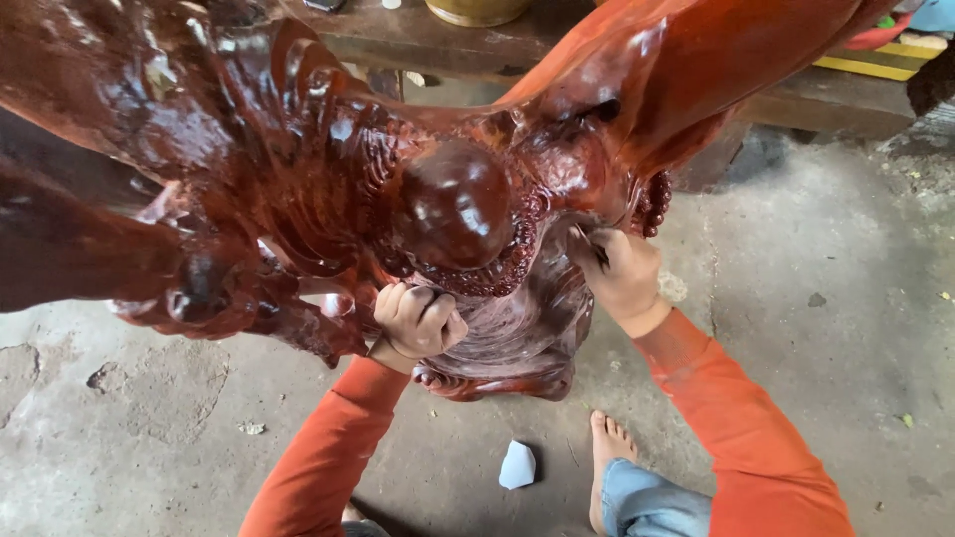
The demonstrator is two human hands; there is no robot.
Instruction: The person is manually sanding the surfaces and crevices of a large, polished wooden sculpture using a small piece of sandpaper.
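Under the carving's glossy domed head, both hands work close in: left hand [418, 320] has its fingers [400, 303] curled into a tight fist, pressed together around something small and dark that I cannot make out, knuckles touching the ribbed folds of the red wooden carving [298, 149]. Right hand [619, 270] sits just beside the beaded band on the other side, fingers [589, 249] bunched and pinching a small dark scrap against the wood; what the scrap is cannot be told. Carving fills the upper half of the view, wet-looking lacquer, round polished knob [456, 204] at centre, bead strings [652, 204] hanging at the right. Both arms wear orange sleeves [756, 447]. Below, a bare foot [607, 447] with a blue jeans cuff rests on the concrete floor [846, 328], and a pale blue scrap [517, 465] lies near it. Behind the carving, a dark wooden worktop [428, 40] edge runs along the top.
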